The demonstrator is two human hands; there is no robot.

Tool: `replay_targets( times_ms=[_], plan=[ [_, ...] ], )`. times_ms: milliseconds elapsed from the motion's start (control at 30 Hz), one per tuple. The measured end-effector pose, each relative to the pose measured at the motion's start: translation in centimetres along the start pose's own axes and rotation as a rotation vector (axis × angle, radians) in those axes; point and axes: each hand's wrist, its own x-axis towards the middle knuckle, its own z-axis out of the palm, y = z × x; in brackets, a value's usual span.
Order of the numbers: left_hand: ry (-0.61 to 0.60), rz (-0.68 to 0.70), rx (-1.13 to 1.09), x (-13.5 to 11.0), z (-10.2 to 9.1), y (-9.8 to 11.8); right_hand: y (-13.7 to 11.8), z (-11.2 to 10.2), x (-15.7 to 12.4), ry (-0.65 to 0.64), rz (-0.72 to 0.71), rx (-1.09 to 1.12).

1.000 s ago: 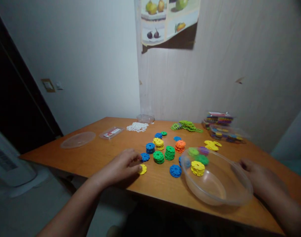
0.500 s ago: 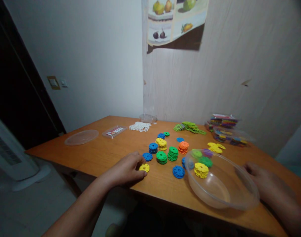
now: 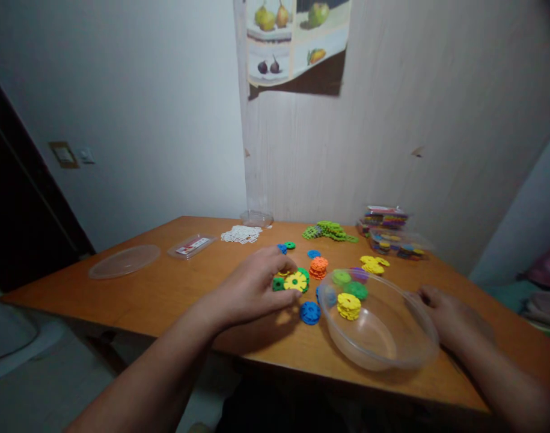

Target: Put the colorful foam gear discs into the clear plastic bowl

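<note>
My left hand [image 3: 261, 285] is over the table, pinching a yellow flower-shaped disc [image 3: 296, 281] by its edge between thumb and fingers. Behind that disc, green discs and part of a yellow stack are partly covered. Just to the right sit a stack of blue discs [image 3: 310, 313] and an orange stack [image 3: 318, 268]. A clear plastic bowl [image 3: 392, 359] stands near the front edge, with a stack of yellow discs [image 3: 348, 306] appearing inside it. My right hand [image 3: 450, 316] is by the bowl's right side with curled fingers; whether it grips the rim is unclear.
Loose yellow discs [image 3: 374, 264] lie beyond the bowl. Along the back are a green linked pile [image 3: 329, 231], white pieces [image 3: 241, 234] and filled clear boxes [image 3: 396, 240]. A clear oval lid [image 3: 125, 262] and a labelled lid [image 3: 192, 246] lie at left.
My left hand has lifted the yellow disc off the table and carried it right, toward the green stacks. The view has turned right; my right hand stays beside the bowl.
</note>
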Motion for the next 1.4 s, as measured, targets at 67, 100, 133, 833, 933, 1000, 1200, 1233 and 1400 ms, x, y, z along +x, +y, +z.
replay_targets(
  times_ms=[67, 100, 133, 833, 933, 1000, 1200, 1233, 1400],
  plan=[
    [-0.056, 0.083, 0.038, 2.3, 0.5, 1.5, -0.2, -0.1, -0.1, -0.044, 0.005, 0.019],
    [-0.078, 0.117, 0.061, 3.4, 1.0, 2.2, -0.3, -0.1, -0.1, -0.056, 0.010, 0.023],
    [-0.114, 0.158, 0.086, 4.4, 1.5, 2.7, -0.3, -0.2, -0.1, -0.058, 0.012, 0.024],
    [-0.449, 0.331, 0.441, 9.1, 5.5, 5.2, -1.0, -0.4, -0.5, -0.007, -0.001, -0.001],
    [-0.543, 0.332, 0.502, 9.3, 5.5, 5.6, -1.0, -0.5, -0.5, -0.010, -0.009, -0.005],
    [-0.576, 0.338, 0.529, 9.5, 5.7, 5.8, -1.0, -0.6, -0.5, -0.016, -0.008, -0.003],
    [-0.593, 0.331, 0.576, 10.0, 6.2, 6.2, -0.9, -0.5, -0.5, -0.025, -0.015, 0.005],
    [-0.595, 0.331, 0.579, 10.0, 6.3, 6.2, -0.9, -0.5, -0.5, -0.023, -0.014, 0.011],
    [-0.562, 0.332, 0.521, 9.8, 5.8, 5.9, -0.8, -0.5, -0.6, 0.001, -0.011, 0.019]
  ],
)
